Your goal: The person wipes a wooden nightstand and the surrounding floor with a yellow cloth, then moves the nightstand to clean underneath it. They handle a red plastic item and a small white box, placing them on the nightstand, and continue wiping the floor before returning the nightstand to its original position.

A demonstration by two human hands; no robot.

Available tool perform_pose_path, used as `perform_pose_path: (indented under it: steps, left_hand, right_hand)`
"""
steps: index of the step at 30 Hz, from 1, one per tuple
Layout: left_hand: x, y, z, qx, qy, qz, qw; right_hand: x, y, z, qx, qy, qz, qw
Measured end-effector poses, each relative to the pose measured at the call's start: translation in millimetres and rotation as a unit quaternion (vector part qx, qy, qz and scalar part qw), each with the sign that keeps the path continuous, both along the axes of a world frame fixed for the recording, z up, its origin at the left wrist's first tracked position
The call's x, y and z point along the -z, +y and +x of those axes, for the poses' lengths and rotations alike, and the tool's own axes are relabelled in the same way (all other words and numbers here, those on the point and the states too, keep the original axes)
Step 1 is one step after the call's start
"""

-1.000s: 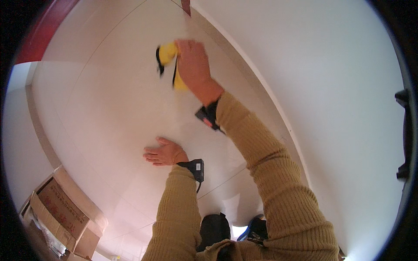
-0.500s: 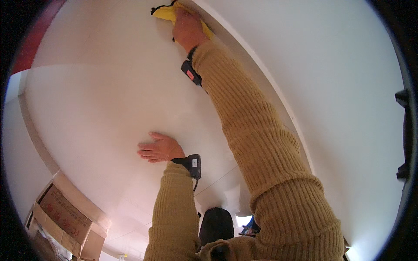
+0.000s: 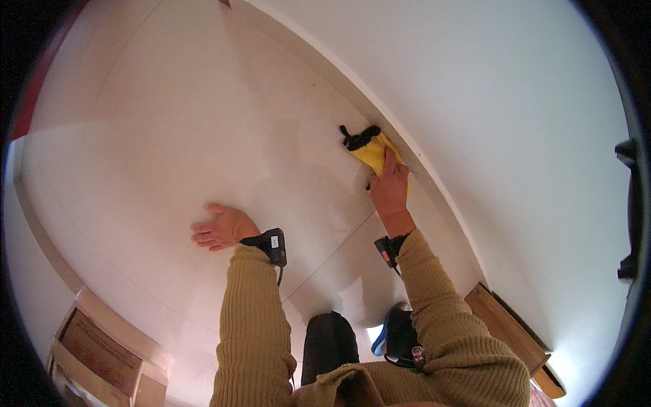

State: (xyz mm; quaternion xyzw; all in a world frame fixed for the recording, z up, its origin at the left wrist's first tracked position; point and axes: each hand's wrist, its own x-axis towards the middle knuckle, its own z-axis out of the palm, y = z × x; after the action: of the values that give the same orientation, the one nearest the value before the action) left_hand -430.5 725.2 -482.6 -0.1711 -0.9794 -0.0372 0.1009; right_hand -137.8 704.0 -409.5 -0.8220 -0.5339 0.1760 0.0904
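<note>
A yellow cloth with a black edge [image 3: 369, 150] lies bunched on the pale tiled floor [image 3: 169, 136], close to the white skirting on the right. Over it, my right hand [image 3: 391, 190] presses down with its fingers on the fabric; part of the cloth is hidden beneath the hand. To the left, my left hand [image 3: 224, 227] rests flat on the floor, fingers apart and holding nothing. Each wrist wears a small black box on a strap, the left one [image 3: 273, 247] with a trailing cable.
A white wall [image 3: 515, 136] rises along the right side. An opened cardboard box [image 3: 102, 353] stands at lower left. Something wooden and brown [image 3: 508, 325] sits against the wall at lower right. My knee [image 3: 330, 346] and a blue shoe [image 3: 382, 336] show near the bottom.
My right hand has drawn the yellow cloth back toward me along the wall from the far end. My left hand stays flat on the floor; the view has shifted somewhat.
</note>
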Motion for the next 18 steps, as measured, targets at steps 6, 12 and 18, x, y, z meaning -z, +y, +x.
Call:
perform_pose_path:
  steps: [6,12,18]
  left_hand:
    - [-15.6,4.9,4.9,-0.003,-0.071,0.009,0.997]
    - [-14.9,10.5,1.3,-0.001,-0.023,0.029,0.999]
    - [-3.6,3.6,3.2,0.000,0.013,0.002,1.000]
  right_hand:
    - [30.1,98.6,-39.7,-0.158,-0.019,0.213,0.964]
    - [31.9,283.9,-138.9,-0.241,-0.061,0.168,0.954]
    - [31.9,185.8,-89.1,-0.109,0.092,0.166,0.976]
